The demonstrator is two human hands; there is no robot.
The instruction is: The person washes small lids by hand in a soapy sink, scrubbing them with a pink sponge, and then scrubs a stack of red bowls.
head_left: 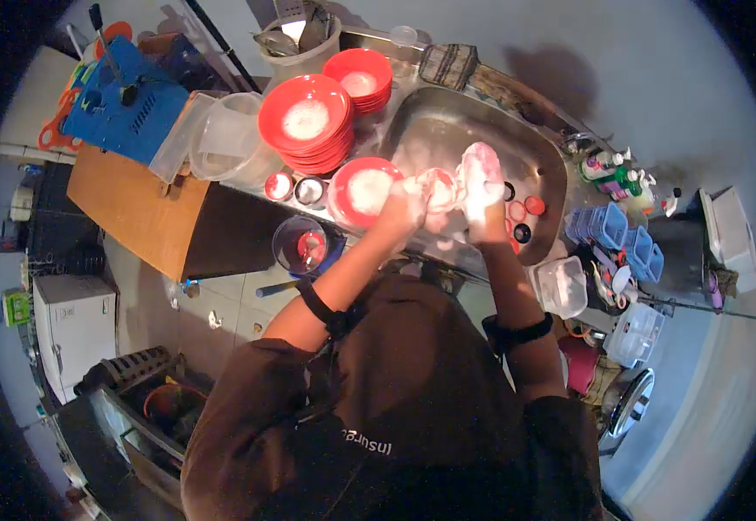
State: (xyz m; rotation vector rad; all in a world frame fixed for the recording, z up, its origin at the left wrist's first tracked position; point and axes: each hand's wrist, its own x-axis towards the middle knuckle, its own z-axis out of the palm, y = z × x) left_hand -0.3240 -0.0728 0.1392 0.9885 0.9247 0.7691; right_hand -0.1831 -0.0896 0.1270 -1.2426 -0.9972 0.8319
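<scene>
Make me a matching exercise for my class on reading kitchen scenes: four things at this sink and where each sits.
Things:
1. stack of red plates
2. blue cups
3. small glass
4. clear plastic tubs

Places:
A. between the two soapy hands, over the sink
B. on the counter left of the basin
C. by the blue crate, left of the plates
D. right of the basin, below the bottles

Pairs: 1-B, 2-D, 3-A, 4-C

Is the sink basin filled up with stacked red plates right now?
No. The red plates are stacked on the counter left of the sink, whose steel basin holds only a few small lids near the soapy hands.
</scene>
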